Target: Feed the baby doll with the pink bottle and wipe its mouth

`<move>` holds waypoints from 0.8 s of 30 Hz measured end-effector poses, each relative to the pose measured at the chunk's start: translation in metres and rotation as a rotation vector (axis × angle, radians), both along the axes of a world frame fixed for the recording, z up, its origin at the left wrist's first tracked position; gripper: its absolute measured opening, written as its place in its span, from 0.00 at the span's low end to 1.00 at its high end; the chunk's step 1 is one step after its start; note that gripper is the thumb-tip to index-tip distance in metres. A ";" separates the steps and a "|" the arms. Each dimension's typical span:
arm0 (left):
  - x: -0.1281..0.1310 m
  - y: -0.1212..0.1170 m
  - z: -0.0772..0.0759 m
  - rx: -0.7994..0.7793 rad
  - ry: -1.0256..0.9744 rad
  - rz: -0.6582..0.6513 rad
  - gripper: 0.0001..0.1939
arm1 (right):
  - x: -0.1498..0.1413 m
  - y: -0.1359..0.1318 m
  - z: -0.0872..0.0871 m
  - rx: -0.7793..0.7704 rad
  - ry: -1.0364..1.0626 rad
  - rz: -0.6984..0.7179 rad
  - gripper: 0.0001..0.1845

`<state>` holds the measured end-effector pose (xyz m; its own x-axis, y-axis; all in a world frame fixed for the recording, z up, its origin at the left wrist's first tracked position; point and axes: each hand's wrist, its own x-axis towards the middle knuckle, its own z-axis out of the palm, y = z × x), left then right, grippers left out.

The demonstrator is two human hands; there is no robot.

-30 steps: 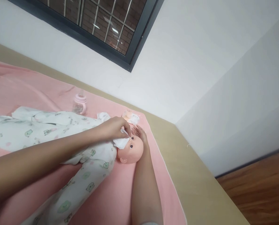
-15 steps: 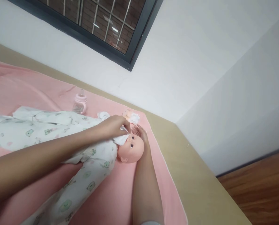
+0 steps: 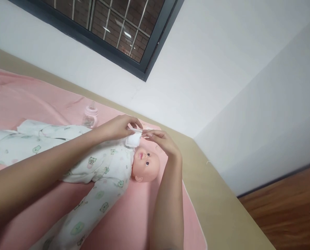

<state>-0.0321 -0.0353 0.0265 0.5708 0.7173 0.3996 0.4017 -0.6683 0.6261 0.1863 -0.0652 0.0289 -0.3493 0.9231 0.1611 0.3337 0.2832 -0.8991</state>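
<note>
A baby doll (image 3: 147, 166) in white patterned clothes lies on its back, its head toward the right. Over its shoulder, beside the face, my left hand (image 3: 118, 127) pinches a small folded white wipe (image 3: 134, 139). The fingertips of my right hand (image 3: 164, 140) meet the wipe's upper right edge and appear to grip it. The doll's face is uncovered, with eyes and mouth showing. My left forearm crosses above the doll's body, hiding part of its clothing.
A pink baby bottle (image 3: 90, 116) stands behind the doll. Beneath everything is a pink sheet (image 3: 123, 215) on a beige tabletop (image 3: 222, 208). A white wall (image 3: 191, 76) with a dark-framed window (image 3: 144, 69) rises behind. A packet lies mostly hidden behind my hands.
My left hand has lifted the wipe off the doll's mouth, up and away. My right hand has left the side of the doll's head and come to the wipe.
</note>
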 end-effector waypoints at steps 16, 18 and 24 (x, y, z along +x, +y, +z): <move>-0.043 0.025 0.018 -0.057 -0.074 0.270 0.23 | 0.019 0.025 -0.023 0.172 0.026 -0.575 0.10; -0.059 0.033 0.023 -0.104 -0.101 0.380 0.22 | 0.033 0.033 -0.040 0.147 0.092 -0.658 0.12; -0.100 0.060 0.006 -0.185 -0.065 0.570 0.24 | 0.043 0.036 -0.090 -0.032 0.287 -0.614 0.18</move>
